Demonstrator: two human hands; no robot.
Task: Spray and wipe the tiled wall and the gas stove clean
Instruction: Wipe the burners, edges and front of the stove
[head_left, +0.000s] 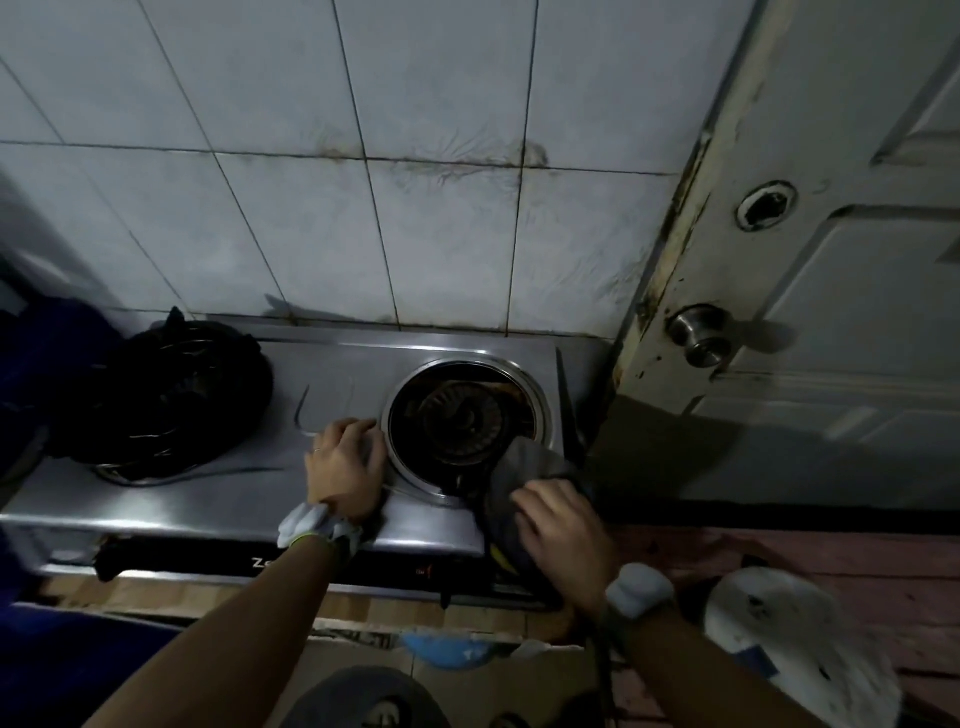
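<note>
A steel two-burner gas stove stands against the white tiled wall, whose tiles show brown streaks along the grout. The right burner is bare inside its shiny ring. My left hand lies flat on the stove top just left of that ring, fingers curled at its rim. A dark grey cloth is draped over the stove's front right corner, and my right hand presses down on it. No spray bottle is in view.
Black pan supports are stacked on the left burner. A worn white door with a metal knob stands just right of the stove. A white crumpled bag lies at lower right, blue fabric at far left.
</note>
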